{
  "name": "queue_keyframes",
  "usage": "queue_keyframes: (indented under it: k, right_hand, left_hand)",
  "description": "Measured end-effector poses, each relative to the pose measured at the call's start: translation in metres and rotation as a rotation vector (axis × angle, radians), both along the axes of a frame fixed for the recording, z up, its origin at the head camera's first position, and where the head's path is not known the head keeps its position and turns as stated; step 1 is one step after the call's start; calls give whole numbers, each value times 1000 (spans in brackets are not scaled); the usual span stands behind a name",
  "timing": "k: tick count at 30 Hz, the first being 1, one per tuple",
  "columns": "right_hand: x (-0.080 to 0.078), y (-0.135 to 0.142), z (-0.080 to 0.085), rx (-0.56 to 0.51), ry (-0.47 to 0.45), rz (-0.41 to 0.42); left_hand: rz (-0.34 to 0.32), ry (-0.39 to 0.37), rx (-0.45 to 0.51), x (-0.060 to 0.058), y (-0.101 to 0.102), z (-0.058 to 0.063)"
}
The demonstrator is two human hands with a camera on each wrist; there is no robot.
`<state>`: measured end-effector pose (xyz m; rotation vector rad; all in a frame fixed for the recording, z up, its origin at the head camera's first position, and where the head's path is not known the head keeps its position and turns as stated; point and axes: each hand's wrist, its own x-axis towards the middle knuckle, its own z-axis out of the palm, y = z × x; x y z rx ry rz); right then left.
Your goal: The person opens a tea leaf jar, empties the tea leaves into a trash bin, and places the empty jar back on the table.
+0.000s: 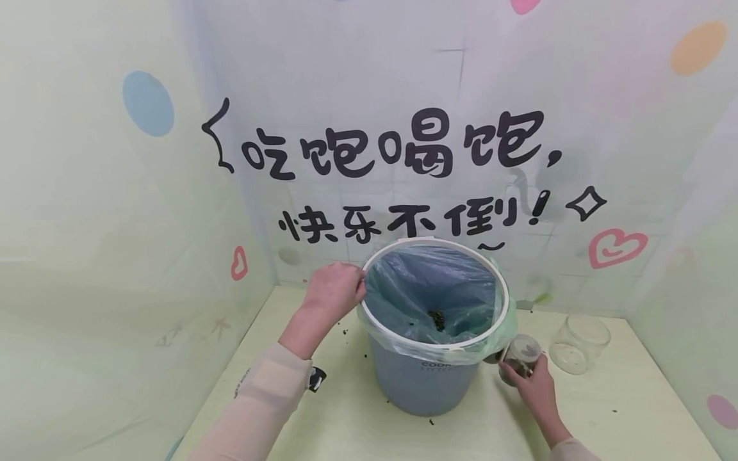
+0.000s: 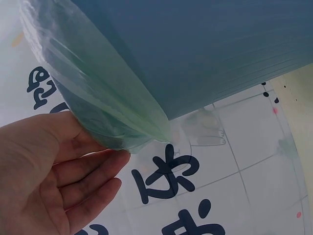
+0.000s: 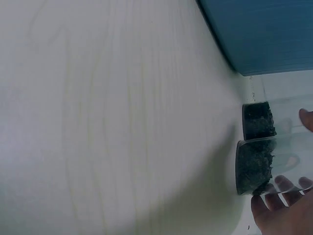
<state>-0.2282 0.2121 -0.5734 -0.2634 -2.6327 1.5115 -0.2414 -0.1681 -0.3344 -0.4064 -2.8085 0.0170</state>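
Observation:
My left hand [image 1: 337,288] holds the rim of a blue-grey trash can [image 1: 423,384]. In the left wrist view its thumb and fingers pinch the edge of the greenish plastic bag [image 2: 112,98] lining the can. Dark, wet-looking scraps [image 1: 438,320] lie down in the bag. Right of the can, my right hand [image 1: 536,387] grips a clear cup [image 1: 523,355]. The right wrist view has this cup partly filled with dark matter, and a second clear cup [image 3: 259,120] with similar contents against it, overlapped by the thumb.
Two clear glasses [image 1: 594,336] stand at the right of the pale table [image 1: 634,410]. A small black item [image 1: 316,379] lies by the left sleeve, and dark crumbs dot the tabletop. Printed wall sheets [image 1: 369,77] enclose the back and sides.

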Motion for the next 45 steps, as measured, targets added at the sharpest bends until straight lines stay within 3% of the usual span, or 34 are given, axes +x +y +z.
queue_keyframes:
  k: [9, 30, 45]
  right_hand:
    - [-2, 0, -1, 35, -101, -3]
    - [-4, 0, -8, 179, -56, 33]
    - [-4, 1, -13, 197, -44, 41]
  left_hand:
    - [-3, -7, -1, 0, 1, 0]
    - [0, -6, 18, 0, 0, 1]
    - [-11, 0, 18, 0, 0, 1]
